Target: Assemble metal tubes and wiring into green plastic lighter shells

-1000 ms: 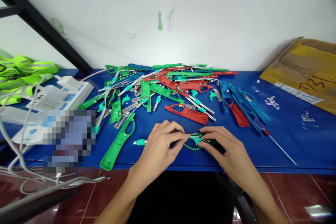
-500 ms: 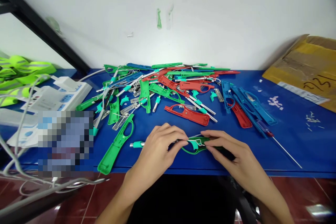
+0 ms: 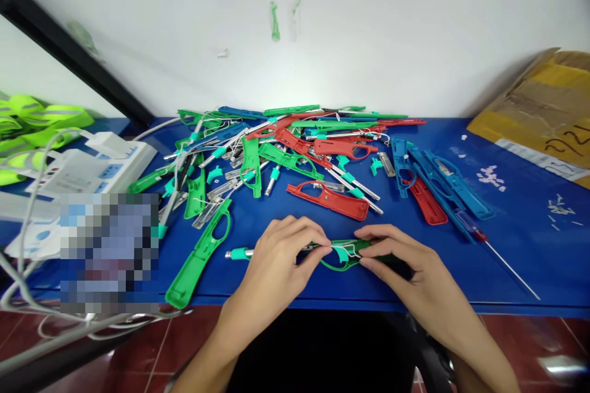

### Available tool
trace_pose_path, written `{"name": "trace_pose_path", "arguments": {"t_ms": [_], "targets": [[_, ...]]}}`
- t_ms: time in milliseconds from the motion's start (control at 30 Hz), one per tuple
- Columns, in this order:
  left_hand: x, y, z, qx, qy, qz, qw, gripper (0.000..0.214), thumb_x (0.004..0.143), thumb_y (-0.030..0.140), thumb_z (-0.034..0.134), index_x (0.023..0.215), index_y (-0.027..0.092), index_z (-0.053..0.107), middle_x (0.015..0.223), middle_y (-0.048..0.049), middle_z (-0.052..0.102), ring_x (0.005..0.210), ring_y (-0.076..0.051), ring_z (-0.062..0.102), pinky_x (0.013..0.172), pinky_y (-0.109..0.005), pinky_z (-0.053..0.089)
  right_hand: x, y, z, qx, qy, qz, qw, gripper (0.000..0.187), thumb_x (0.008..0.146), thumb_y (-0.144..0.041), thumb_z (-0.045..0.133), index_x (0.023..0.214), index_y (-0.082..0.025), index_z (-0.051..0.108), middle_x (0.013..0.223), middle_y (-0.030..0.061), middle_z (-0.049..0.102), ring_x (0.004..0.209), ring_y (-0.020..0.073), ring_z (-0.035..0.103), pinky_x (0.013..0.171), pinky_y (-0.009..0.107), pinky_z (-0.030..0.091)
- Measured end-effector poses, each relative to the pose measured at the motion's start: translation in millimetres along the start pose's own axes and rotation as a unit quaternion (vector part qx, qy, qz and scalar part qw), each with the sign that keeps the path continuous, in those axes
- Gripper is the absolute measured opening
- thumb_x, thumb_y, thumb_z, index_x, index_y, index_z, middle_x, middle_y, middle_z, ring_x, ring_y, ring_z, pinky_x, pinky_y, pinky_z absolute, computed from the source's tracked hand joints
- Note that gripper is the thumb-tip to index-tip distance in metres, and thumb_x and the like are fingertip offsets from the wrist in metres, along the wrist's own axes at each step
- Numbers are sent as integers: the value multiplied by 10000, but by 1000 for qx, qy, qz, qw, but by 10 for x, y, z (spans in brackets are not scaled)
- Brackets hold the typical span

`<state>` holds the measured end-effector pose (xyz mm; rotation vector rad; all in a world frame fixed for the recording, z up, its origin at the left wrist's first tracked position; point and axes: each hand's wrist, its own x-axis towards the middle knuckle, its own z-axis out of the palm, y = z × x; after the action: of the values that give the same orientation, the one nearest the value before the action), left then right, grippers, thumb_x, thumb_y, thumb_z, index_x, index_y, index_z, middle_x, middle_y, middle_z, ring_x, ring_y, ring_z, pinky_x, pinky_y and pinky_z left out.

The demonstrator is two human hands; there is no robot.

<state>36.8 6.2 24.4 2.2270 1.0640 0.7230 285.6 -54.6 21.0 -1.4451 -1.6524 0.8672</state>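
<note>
A green half shell of a stick lighter (image 3: 332,266) lies near the front edge between my hands. A turquoise trigger (image 3: 342,253) and thin white wires (image 3: 351,249) sit in it. My left hand (image 3: 283,261) pinches the lighter's front section, thumb against forefinger; its palm covers part of the lighter. Beyond that hand, a turquoise collar (image 3: 240,253) on the lighter's metal tube sticks out to the left. With thumb and fingers, my right hand (image 3: 408,267) grips the lighter's handle end, hiding much of it. Left of my hands lies another green half shell (image 3: 199,261).
A pile of red, green and blue shells (image 3: 295,163), tubes and wires spreads along the wall. At right lie blue shells (image 3: 456,187), a screwdriver (image 3: 488,244), small white bits (image 3: 491,178) and a cardboard box (image 3: 539,110). A power strip (image 3: 122,175) with cables stands left.
My right fingers have settled slightly lower over the handle; a thin pale strip beside their tips no longer shows. My left hand keeps its pinch. The view has shifted slightly.
</note>
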Motion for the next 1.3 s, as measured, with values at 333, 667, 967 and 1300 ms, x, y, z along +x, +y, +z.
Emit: {"name": "trace_pose_path", "arguments": {"t_ms": [333,667,967,1300], "targets": [[2,21,22,11,7,0,1000,99,1055,231,760,963,261,741,1064,59,816,920,-178,693,857,-363,401,-33,55,-35,-23,-12,-26,999,147,1053,-383,702,1049,-352,846,1343,21,792,1205,237,778,1063,379,613],[2,-1,49,25,8,-1,1000,82,1058,248,759,980,270,743,1084,76,821,929,-172,680,841,-364,401,-13,49,23,-36,-8,-15,999,159,1047,-416,703,1040,-307,817,1360,63,768,1226,270,752,1084,434,591],[6,-7,46,31,3,-2,1000,88,1064,248,751,980,275,752,1092,70,821,933,-168,685,834,-362,407,0,24,77,-11,19,-16,1000,164,1040,-450,736,1028,-345,862,1297,45,798,1199,271,762,1086,449,592],[13,43,52,37,4,-19,999,114,1043,216,760,945,271,739,1077,53,825,921,-190,683,835,-370,396,17,-13,53,1,6,-11,1000,234,1022,-500,749,945,-307,856,1250,73,797,1162,284,768,1069,455,596]]}}
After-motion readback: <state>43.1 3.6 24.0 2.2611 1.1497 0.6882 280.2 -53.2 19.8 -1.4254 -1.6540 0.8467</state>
